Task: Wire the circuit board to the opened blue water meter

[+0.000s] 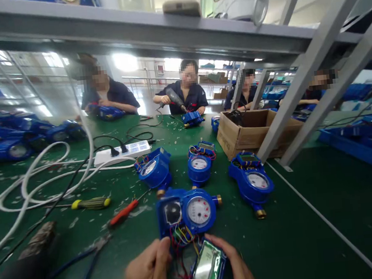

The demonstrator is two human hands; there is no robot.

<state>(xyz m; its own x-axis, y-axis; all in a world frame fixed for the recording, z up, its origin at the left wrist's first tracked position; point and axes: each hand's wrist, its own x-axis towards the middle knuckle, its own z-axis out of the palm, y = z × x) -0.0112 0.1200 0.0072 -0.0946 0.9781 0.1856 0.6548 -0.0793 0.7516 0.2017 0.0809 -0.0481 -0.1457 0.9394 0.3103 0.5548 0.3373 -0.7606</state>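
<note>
A blue water meter (193, 210) lies on the green table just in front of me, its lid off and coloured wires (181, 236) trailing from it to a blue cover with a display (207, 267). My left hand (148, 272) has its fingers curled at the wires and the cover's left edge. My right hand (235, 264) grips the cover's right side. Three more blue meters (155, 168) (200, 166) (253, 180) lie just beyond.
An orange-handled screwdriver (123, 212) and a yellow-green one (91, 204) lie left of the meter. White cable (29, 189) loops from a power strip (121, 152). A cardboard box (238, 136) stands at right by slanted metal struts. Several seated people work across the table.
</note>
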